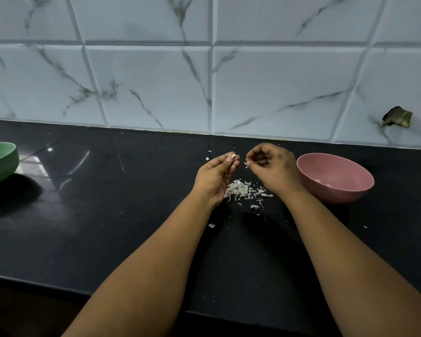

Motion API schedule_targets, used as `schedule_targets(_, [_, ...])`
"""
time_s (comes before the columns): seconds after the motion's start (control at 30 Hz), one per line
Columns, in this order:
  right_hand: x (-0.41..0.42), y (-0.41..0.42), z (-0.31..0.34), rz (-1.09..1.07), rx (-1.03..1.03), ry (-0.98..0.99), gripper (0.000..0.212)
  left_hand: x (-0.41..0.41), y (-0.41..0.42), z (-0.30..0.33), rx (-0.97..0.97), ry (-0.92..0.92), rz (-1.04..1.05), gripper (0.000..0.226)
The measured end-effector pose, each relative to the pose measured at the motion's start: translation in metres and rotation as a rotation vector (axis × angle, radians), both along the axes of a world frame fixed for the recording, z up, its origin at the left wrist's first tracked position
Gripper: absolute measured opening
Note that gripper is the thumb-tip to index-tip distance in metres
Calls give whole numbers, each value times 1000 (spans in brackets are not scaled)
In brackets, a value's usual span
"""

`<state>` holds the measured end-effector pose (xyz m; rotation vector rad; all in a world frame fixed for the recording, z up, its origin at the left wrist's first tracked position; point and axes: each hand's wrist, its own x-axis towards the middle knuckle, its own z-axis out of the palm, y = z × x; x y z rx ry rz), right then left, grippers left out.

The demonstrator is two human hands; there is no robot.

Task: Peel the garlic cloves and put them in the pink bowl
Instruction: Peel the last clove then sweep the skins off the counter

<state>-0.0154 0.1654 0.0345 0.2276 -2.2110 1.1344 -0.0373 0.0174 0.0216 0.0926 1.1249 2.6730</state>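
The left hand (215, 175) is raised above the tabletop (107, 215) with its palm turned inward, and its fingers (230, 160) are bunched at the tips around a small pale garlic clove (233, 156). The right hand (269, 166) sits just beside it, fingers (249, 162) curled, pinching a thin scrap of skin (246, 164) at their tips. A narrow gap separates the clove from the scrap.

Directly beneath the two hands lies a loose pile of peels (243, 190), white, papery and flaky, with a few stray flakes scattered around it on the dark surface. The tabletop is black polished stone, glossy enough to mirror light patches toward the left. Both bare forearms reach in from the bottom edge of the view.

The pink bowl (336, 177) stands on the tabletop just to the right of the right hand, partly behind its wrist; it is round, matte and smooth, and a couple of pale pieces show at its bottom, too small to identify with certainty. Far to the left, well apart from the hands, a green bowl (0, 161) of the same matte look is cut off by the frame edge.

Behind the tabletop rises a wall (156, 69) of large white tiles with grey marble veining and bevelled edges. One tile at the right has a ragged broken hole (397, 117).
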Motion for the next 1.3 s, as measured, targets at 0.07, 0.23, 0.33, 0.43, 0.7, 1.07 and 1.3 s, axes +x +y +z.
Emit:
schedule_targets(0.07, [-1,3,1,-15,47,-38,10,0,0,0,-9,0,5,13])
schedule_targets(0.23, [2,9,4,-59,275,-56,12,2,3,0,-56,17,31,12])
schedule_targets(0.33, [2,12,7,-83,292,-116,26,2,3,-2,-87,50,42,10])
schedule_targets(0.43, [2,13,10,-97,310,-217,34,1,4,-4,-148,95,64,9])
schedule_targets(0.7, [4,10,10,-44,248,-244,30,-2,8,-12,-379,199,126,17])
schedule_targets(1.07, [2,-3,5,58,-113,-302,6,3,8,-17,-997,638,341,24])
schedule_targets(1.3, [6,-3,12,309,-692,-697,17,5,7,-12,-1006,749,342,30])
